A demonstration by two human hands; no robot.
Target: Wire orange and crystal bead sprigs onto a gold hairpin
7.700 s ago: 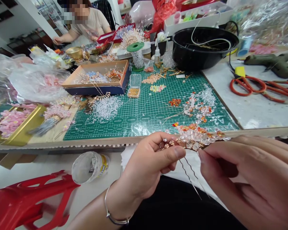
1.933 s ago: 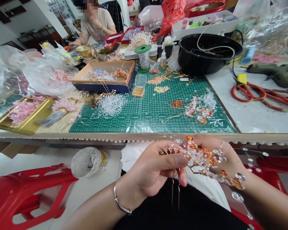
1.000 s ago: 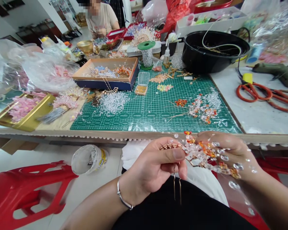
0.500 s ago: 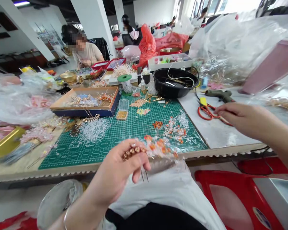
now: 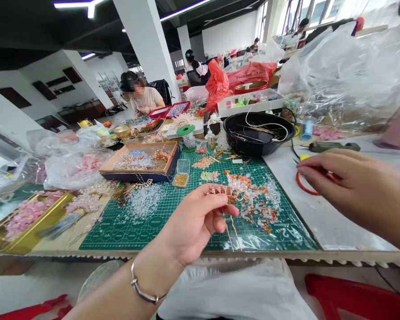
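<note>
My left hand (image 5: 196, 222) is closed on a gold wire hairpin (image 5: 235, 194), its thumb and fingers pinching the coiled wire band. Two thin prongs of the hairpin hang below my fingers, while orange and clear beaded sprays show beyond it. The sprays overlap loose beads on the mat, so where they end is unclear. My right hand (image 5: 346, 191) is at the right with its fingers bent and thumb pressed in, over red-handled scissors (image 5: 307, 186). Whatever lies between these fingers is hidden.
Under the left hand lies a green cutting mat (image 5: 173, 235) with clear beads (image 5: 145, 202). Behind it are an open box (image 5: 136, 171), a small bead case (image 5: 180, 180) and a black basin (image 5: 258, 133). A glue gun (image 5: 335, 146) lies right. A co-worker (image 5: 148, 98) sits across.
My left hand with the hairpin has risen from the table's front edge to above the mat. My right hand stays by the scissors, now covering more of them. The camera view has tilted up.
</note>
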